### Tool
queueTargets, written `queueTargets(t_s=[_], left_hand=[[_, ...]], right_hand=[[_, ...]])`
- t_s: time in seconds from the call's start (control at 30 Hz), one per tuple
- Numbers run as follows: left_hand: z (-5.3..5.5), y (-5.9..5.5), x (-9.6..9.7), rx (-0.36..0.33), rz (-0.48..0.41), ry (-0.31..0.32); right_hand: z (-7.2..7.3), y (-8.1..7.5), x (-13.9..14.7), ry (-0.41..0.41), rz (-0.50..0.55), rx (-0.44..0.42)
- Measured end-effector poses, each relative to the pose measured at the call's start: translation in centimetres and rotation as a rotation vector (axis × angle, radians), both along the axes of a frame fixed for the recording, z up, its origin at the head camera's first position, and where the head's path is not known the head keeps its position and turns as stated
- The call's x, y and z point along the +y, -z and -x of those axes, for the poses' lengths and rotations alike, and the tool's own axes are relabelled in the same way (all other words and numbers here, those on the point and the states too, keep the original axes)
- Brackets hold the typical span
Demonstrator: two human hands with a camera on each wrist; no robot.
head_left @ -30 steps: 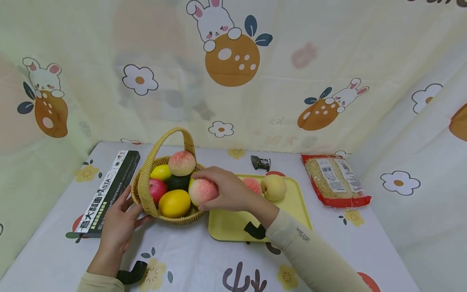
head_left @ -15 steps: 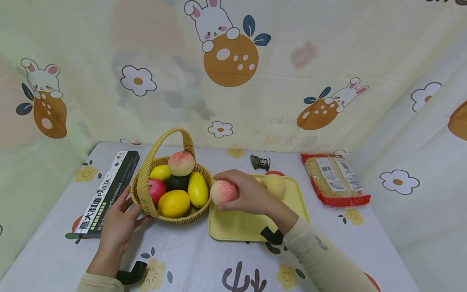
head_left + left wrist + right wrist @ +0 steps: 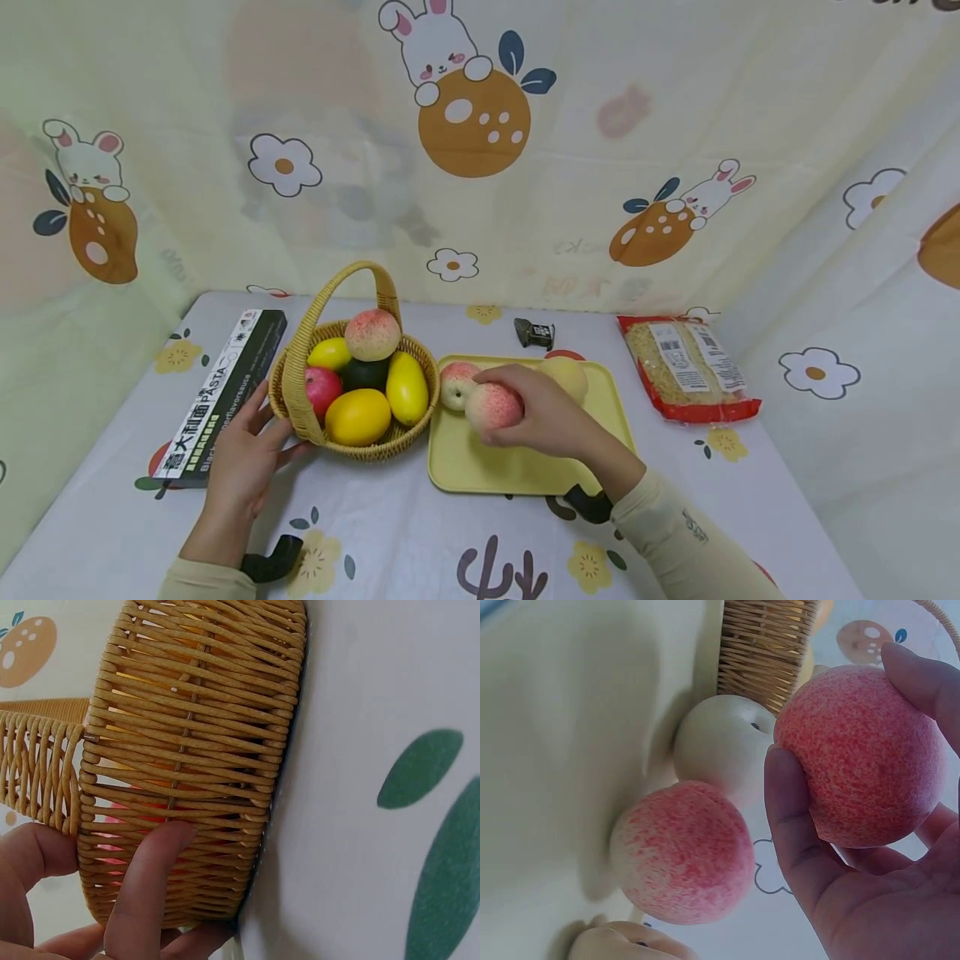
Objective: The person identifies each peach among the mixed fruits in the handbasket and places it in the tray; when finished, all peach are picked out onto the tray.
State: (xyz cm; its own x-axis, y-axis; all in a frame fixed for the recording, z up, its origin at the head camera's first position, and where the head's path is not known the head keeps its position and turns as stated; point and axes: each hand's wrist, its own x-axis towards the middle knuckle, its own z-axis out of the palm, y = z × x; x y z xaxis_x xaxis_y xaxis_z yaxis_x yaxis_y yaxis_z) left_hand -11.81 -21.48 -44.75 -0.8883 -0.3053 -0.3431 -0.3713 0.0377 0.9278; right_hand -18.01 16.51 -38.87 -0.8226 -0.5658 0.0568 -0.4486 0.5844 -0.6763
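My right hand [image 3: 551,412] grips a peach [image 3: 495,408] above the yellow tray [image 3: 495,475]. Thumb and fingers lie round that peach in the right wrist view. Close to the basket, a second peach [image 3: 459,385] rests on the tray with its stem hollow showing. Another peach [image 3: 682,851] shows in the right wrist view, and the hand hides it in the head view. A pale yellow fruit [image 3: 566,379] is partly behind the hand. My left hand [image 3: 243,462] holds the side of the wicker basket [image 3: 375,450], its thumb [image 3: 150,877] against the weave.
In the basket are a peach [image 3: 372,335], a lemon [image 3: 358,418], a yellow mango-like fruit [image 3: 407,389], a red fruit [image 3: 323,390] and others. A pasta box [image 3: 225,400] lies left, a small black packet [image 3: 535,334] behind the tray, a red-edged bag [image 3: 690,371] right.
My right hand has carried its peach rightward from the basket's edge to over the tray. The tray peach beside the basket has come into sight. My left hand and the basket stay put.
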Motion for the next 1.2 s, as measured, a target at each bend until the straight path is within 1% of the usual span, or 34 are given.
queueTargets(t_s=[0.2, 0.43, 0.67, 0.83, 1.07, 1.2], left_hand=[[-0.1, 0.0, 0.0, 0.005, -0.019, -0.004], [-0.1, 0.0, 0.0, 0.013, -0.021, 0.003], [0.0, 0.2, 0.0, 0.01, -0.009, -0.003], [0.0, 0.2, 0.1, 0.008, 0.006, -0.022], [0.0, 0.1, 0.2, 0.008, -0.002, -0.023], [0.0, 0.1, 0.2, 0.014, -0.005, -0.028]], right_hand=[[-0.6, 0.9, -0.2, 0.002, 0.001, -0.013], [-1.1, 2.3, -1.1, -0.053, 0.004, 0.007], [-1.5, 3.7, -1.9, -0.075, -0.021, -0.051], [-1.6, 4.2, -2.5, -0.087, -0.013, -0.063], [-1.8, 4.6, -3.2, -0.091, -0.018, -0.086], [-1.8, 5.0, -3.4, -0.096, -0.012, -0.083]])
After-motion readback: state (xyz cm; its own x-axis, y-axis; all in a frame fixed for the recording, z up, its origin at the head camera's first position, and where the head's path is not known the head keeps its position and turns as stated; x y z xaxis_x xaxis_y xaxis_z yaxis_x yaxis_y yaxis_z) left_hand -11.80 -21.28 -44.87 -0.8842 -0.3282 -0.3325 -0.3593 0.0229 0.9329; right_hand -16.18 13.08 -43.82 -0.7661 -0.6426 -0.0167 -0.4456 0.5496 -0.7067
